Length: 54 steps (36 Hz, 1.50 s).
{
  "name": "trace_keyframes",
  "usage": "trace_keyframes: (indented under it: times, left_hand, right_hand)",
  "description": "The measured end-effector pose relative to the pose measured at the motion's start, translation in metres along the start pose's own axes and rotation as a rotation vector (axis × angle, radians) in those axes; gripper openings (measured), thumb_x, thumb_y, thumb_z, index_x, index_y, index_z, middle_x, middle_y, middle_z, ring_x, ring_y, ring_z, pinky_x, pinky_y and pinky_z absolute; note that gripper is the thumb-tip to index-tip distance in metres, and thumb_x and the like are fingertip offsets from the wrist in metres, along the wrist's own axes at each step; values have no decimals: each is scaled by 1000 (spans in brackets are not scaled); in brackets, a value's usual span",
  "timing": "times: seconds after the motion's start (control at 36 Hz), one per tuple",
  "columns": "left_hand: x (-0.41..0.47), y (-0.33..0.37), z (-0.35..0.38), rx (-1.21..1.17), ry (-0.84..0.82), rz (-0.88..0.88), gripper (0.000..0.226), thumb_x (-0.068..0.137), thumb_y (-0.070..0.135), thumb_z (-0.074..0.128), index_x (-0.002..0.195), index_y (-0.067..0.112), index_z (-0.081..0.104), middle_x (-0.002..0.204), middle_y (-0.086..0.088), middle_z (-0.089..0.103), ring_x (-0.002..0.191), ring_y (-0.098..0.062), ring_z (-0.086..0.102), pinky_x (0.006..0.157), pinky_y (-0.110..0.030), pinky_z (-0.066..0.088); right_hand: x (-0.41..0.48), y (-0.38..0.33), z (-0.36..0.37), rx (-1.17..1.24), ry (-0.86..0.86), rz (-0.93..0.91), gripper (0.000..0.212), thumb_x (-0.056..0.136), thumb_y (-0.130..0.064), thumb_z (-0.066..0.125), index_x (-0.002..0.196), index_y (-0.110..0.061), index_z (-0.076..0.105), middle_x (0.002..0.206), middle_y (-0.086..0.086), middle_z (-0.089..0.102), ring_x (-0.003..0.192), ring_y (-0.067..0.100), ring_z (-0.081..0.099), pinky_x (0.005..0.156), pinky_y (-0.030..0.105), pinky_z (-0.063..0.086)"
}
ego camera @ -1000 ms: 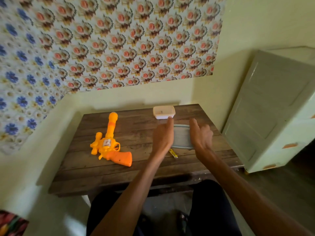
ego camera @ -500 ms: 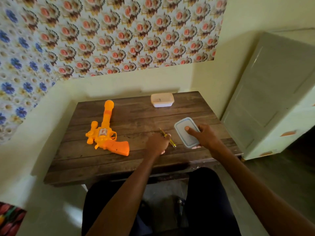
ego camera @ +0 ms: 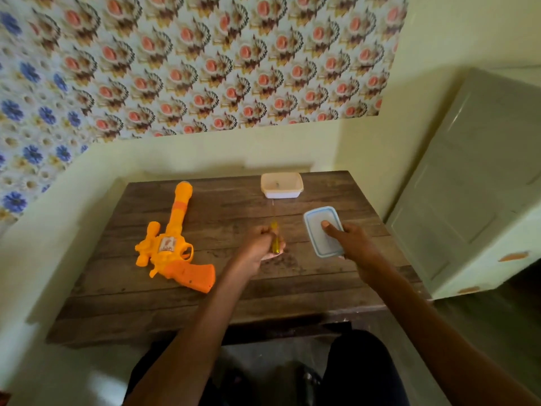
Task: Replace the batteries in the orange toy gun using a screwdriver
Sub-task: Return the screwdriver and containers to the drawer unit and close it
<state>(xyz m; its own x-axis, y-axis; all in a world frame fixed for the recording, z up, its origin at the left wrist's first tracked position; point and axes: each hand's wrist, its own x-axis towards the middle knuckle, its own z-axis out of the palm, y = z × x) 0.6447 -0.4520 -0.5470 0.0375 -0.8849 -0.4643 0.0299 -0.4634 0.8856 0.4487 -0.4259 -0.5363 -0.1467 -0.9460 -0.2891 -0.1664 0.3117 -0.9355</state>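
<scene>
Orange toy gun [ego camera: 175, 253] lies untouched on the table [ego camera: 292, 285]; our left hand [ego camera: 259, 246] grips the screwdriver [ego camera: 274, 237], our right hand [ego camera: 352, 244] pinches a box lid [ego camera: 314, 219], unscrewing not yet begun.

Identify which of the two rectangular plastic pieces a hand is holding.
The blue-rimmed lid, gripped by the right hand; the peach-rimmed tub by the far edge lies untouched.

Left hand [ego camera: 259, 246]: forearm extended forward, fingers curled in a fist round the screwdriver [ego camera: 274, 239] handle.
Right hand [ego camera: 355, 243]: forearm extended forward, thumb laid flat atop the lid [ego camera: 315, 220], fingers beneath its near edge, pinching.
</scene>
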Motion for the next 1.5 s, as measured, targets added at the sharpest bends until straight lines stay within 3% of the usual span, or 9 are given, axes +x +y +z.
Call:
trace_keyframes:
  times: [0.14,0.36,0.56,0.89,1.17,1.25,1.31,1.39,1.5]
  left_hand:
    - [69,25,-20,-141,194,-25,13,100,21,47,89,18,53,69,-1,44,57,-11,40,58,-26,41]
    - [176,38,-7,-105,331,67,30,86,42,66,97,19,52,80,0,53,64,-13,52,42,-23,43]
    - [199,54,16,-43,326,42,22,89,27,62,105,12,56,94,-11,60,78,-25,60,48,-26,45]
    - [92,185,-5,109,240,2,10,90,31,65,83,25,61,79,-1,64,76,-19,61,64,-32,49]
    - [-32,288,9,147,7,-89,51,89,49,59,132,22,52,84,-17,61,54,-5,51,40,-18,37]
    - [-58,320,17,144,-10,-61,67,84,42,63,142,15,42,125,-31,54,89,-35,65,46,-17,49]
    - [-68,336,24,129,29,-43,66,88,32,63,146,21,32,136,-22,50,117,-49,52,73,-39,57]
    - [-79,351,27,121,32,-65,60,92,27,61,144,24,31,133,-27,51,119,-55,47,81,-51,48]
    - [-93,365,26,53,-41,-12,52,92,22,62,140,18,43,132,-22,55,113,-42,57,63,-35,57]
  right_hand:
    - [72,-38,25,94,56,-27,16,80,-35,77,82,-22,68,84,-1,69,73,11,65,55,24,46]
    - [189,-54,49,320,0,54,37,78,-37,77,106,-14,68,101,6,68,91,25,67,77,41,57]
    - [206,-66,60,279,18,202,45,79,-33,76,119,-17,62,109,7,69,89,22,68,51,25,52]
    - [106,-201,16,131,-50,352,32,82,-38,73,110,-33,60,110,-1,63,98,19,64,72,38,60]
    - [1,-315,-22,271,-197,361,12,89,-34,65,101,-33,66,104,2,67,98,22,66,82,46,59]
    - [-21,-340,-28,331,-138,354,9,90,-32,64,98,-33,68,99,0,69,96,21,67,81,45,59]
    - [-33,-351,-29,376,-132,356,13,89,-32,65,101,-34,69,103,0,69,99,21,66,81,43,59]
    - [-47,-366,-30,399,-78,358,11,89,-29,65,98,-33,68,101,-1,69,97,19,66,76,39,60]
    - [-64,-380,-37,407,-19,345,14,88,-31,65,102,-31,66,105,0,67,99,20,64,72,35,58]
